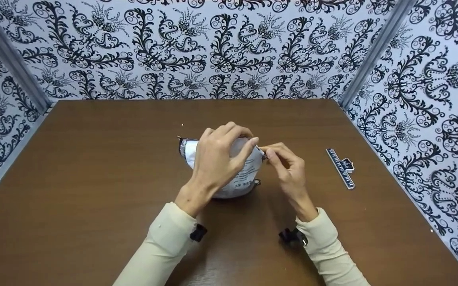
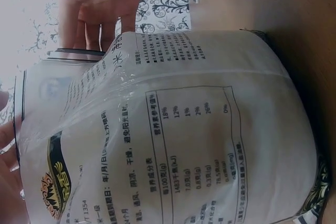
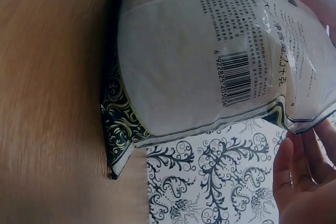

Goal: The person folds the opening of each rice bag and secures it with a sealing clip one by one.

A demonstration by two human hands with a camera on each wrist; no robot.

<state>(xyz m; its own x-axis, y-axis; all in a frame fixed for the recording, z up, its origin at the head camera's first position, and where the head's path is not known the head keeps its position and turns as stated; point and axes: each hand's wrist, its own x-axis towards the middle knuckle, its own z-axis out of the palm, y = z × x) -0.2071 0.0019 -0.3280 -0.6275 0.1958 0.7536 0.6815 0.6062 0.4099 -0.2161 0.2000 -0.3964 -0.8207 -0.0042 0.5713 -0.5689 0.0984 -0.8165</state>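
A white plastic bag of rice (image 1: 243,176) with dark patterned trim stands on the table between the hands. Printed text, a nutrition table and a dark logo (image 2: 55,177) cover one side in the left wrist view; a barcode (image 3: 234,78) shows in the right wrist view. My left hand (image 1: 221,151) reaches over the bag's top and holds its upper edge, thumb toward the right; part of the bag is hidden behind it. My right hand (image 1: 288,169) pinches the top right corner between thumb and fingers.
A dark blue and white clip with a long flat bar (image 1: 340,169) lies on the brown table (image 1: 105,178), right of the right hand. Patterned black-and-white panels (image 1: 229,51) enclose the table at the back and sides. A tiny white speck (image 1: 182,124) lies beyond the bag.
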